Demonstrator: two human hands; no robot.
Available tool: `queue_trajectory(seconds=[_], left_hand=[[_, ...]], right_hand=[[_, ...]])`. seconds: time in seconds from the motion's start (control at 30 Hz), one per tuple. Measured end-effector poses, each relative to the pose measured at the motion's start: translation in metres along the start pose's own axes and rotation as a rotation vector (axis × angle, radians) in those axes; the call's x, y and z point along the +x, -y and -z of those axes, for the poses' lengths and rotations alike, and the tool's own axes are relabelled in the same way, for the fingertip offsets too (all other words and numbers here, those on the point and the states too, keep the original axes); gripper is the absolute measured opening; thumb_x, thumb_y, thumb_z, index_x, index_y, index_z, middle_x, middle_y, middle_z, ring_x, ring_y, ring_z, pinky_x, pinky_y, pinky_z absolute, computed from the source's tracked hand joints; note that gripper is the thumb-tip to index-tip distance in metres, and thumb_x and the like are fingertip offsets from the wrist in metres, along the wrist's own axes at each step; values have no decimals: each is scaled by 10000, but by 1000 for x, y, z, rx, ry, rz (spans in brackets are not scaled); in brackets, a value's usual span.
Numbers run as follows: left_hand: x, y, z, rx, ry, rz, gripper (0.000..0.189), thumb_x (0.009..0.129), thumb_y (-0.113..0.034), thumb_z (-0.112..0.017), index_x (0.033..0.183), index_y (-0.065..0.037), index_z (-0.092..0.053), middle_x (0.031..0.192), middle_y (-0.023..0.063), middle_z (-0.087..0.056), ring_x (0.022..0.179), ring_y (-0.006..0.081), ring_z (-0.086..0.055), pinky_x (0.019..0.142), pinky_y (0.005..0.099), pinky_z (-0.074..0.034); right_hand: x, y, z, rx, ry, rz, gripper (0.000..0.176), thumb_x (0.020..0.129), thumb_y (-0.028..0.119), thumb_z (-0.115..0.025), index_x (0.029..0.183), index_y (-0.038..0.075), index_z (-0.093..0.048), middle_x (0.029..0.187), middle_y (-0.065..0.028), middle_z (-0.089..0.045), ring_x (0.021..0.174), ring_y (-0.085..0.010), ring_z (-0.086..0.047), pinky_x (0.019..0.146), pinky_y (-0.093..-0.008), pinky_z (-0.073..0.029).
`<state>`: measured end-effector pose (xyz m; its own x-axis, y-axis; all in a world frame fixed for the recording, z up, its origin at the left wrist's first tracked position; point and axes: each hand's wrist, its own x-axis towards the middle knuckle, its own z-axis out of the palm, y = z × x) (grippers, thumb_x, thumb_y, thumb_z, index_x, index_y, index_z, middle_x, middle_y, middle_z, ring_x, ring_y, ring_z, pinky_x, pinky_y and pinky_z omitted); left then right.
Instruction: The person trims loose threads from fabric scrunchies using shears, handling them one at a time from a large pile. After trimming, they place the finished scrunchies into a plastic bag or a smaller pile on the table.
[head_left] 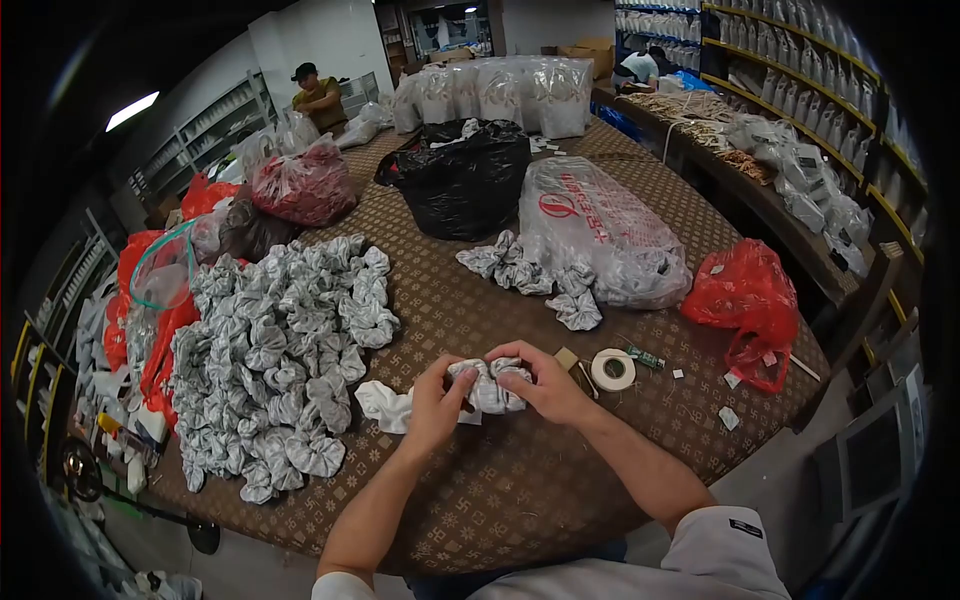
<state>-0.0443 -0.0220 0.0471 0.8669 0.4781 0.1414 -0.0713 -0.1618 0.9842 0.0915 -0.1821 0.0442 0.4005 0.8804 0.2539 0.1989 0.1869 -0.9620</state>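
Between both hands, just above the brown patterned tablecloth, is a light grey fabric scrunchie. My left hand pinches its left side, and my right hand grips its right side with thumb and fingers. Beside my left hand lies a white piece of cloth, partly covered by that hand. A large pile of grey scrunchies spreads over the table to the left. Close to my right hand are a roll of white tape and a small green tube.
Several loose scrunchies lie by a clear plastic bag with red print. A black bag stands behind, a red bag at right. Packed clear bags line the far end. A person is at the back left.
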Motion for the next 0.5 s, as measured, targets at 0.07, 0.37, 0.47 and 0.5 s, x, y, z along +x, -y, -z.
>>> queue_trajectory(seconds=[0.07, 0.37, 0.47, 0.5], left_hand=[[2, 24, -6, -35, 4, -66, 170, 1029, -168, -557, 1024, -14, -628, 782, 14, -632, 562, 74, -530, 505, 229, -422], [-17, 8, -9, 139, -14, -310, 393, 997, -343, -574, 1208, -13, -557, 1173, 113, -574, 1027, 224, -582, 923, 348, -458], [-25, 10, -13, 319, -54, -276, 266, 923, -177, -681, 1109, -4, -602, 1004, 140, -630, 897, 245, -618, 835, 322, -486], [-23, 25, -10, 261, -126, -170, 226, 938, -168, -663, 1083, -3, -611, 940, 118, -651, 852, 240, -626, 805, 318, -496]], right_hand=[[-5, 3, 2, 261, 109, -32, 452, 939, 126, -656, 1354, 33, -501, 1265, -70, -582, 1156, -137, -554, 988, -311, -462], [-7, -26, -11, -174, -71, 109, 250, 877, 41, -678, 1115, 1, -612, 1184, -79, -615, 1031, -113, -576, 875, -293, -474], [-11, -14, -20, -133, -141, -81, 225, 887, 83, -701, 1076, -1, -613, 986, -55, -657, 888, -97, -587, 788, -285, -488], [-11, -11, -20, -153, -107, -90, 219, 896, 103, -706, 1069, 4, -614, 916, -40, -650, 845, -84, -580, 756, -281, -489]])
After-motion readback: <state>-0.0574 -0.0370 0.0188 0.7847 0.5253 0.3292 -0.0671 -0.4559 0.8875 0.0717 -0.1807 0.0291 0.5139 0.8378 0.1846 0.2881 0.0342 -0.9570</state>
